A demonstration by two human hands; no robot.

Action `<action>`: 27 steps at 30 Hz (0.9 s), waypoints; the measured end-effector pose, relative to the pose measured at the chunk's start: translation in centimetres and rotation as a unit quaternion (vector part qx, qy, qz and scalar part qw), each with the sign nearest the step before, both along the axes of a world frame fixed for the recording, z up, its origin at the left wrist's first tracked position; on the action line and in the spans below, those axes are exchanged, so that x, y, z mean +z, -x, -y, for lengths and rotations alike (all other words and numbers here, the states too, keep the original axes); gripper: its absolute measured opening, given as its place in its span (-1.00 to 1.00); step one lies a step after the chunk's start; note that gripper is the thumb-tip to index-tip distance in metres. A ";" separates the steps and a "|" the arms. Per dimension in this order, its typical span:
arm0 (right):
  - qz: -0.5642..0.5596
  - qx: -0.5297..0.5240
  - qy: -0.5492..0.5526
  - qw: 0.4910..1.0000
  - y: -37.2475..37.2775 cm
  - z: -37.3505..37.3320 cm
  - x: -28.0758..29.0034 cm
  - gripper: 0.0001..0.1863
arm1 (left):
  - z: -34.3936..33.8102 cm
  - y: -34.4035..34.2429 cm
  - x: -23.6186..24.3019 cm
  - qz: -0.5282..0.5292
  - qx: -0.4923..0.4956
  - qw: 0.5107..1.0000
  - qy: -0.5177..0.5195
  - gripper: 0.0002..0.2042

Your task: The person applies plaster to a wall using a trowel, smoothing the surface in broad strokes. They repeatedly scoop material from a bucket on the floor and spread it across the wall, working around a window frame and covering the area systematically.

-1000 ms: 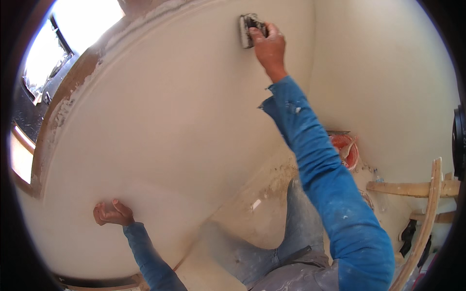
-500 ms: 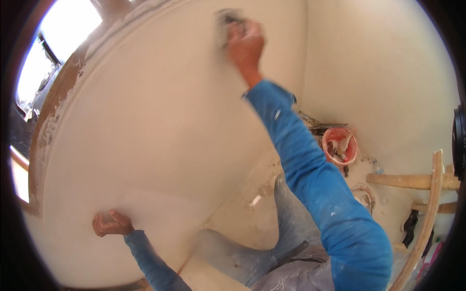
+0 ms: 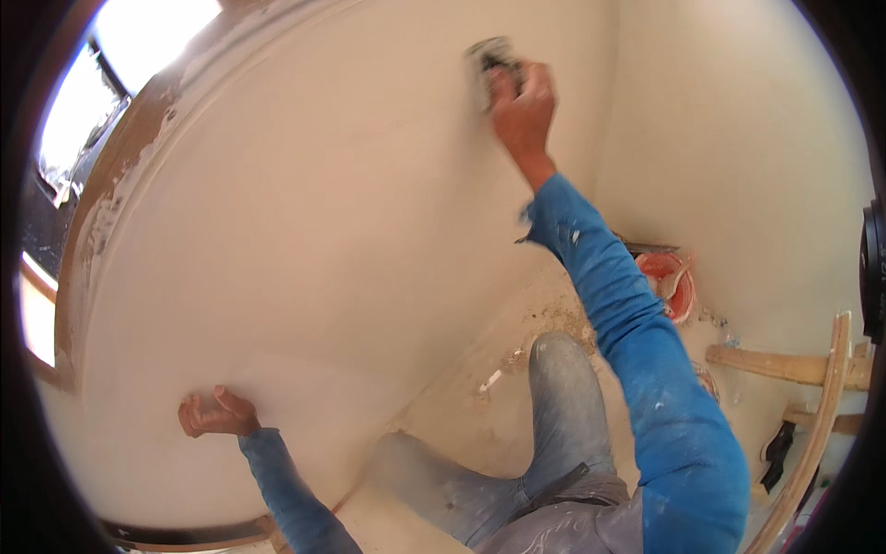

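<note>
Against the upper part of the pale plastered wall, my right hand is closed round what looks like a sanding block, a light, flat pad with a dark grip. Motion blurs it slightly, and its face toward the wall is hidden. My right arm is stretched far up, in a blue sleeve spotted with white. Low on the left, my left hand rests by the same wall. Its fingers are loosely curled, the thumb stands apart from them, and I see nothing held.
A red bucket with tools in it stands in the corner, partly behind my right arm. Wooden bars and a long upright strip are at the right. A window opening borders the wall at upper left. Debris lies along the floor.
My right hand has moved with the sanding block to the right and slightly down in the picture. The view has shifted a little; my left hand stays almost in place.
</note>
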State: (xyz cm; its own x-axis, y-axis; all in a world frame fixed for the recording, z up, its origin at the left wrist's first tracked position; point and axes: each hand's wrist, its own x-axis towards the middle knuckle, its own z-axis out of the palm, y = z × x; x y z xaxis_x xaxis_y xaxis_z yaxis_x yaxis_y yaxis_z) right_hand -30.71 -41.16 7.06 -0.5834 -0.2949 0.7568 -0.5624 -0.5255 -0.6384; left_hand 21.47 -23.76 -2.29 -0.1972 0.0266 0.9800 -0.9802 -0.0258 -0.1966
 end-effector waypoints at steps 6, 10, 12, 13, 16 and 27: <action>-0.256 0.009 0.138 0.957 -5.2 -1.6 0.3 -0.71 | -0.2 0.1 0.0 -0.027 0.009 1.000 -0.008 -0.63; -0.069 -0.032 0.088 0.993 -4.4 -0.6 0.5 -0.75 | -0.6 0.5 0.3 -0.018 0.001 1.000 -0.008 -0.64; -0.095 -0.043 0.109 0.989 -6.4 -1.1 1.8 -0.75 | -0.3 0.7 0.4 -0.025 -0.017 1.000 -0.001 -0.64; -0.173 -0.020 0.115 0.978 -7.3 -1.8 1.5 -0.73 | -0.2 0.7 0.4 -0.030 -0.026 0.999 0.004 -0.64; -0.284 -0.109 0.136 0.943 -6.0 -1.8 -2.2 -0.71 | -0.2 0.5 0.4 -0.019 -0.028 0.999 -0.004 -0.64; -0.064 -0.099 0.021 0.993 2.3 2.6 -4.2 -0.68 | -0.3 0.4 0.2 -0.022 -0.008 1.000 0.005 -0.64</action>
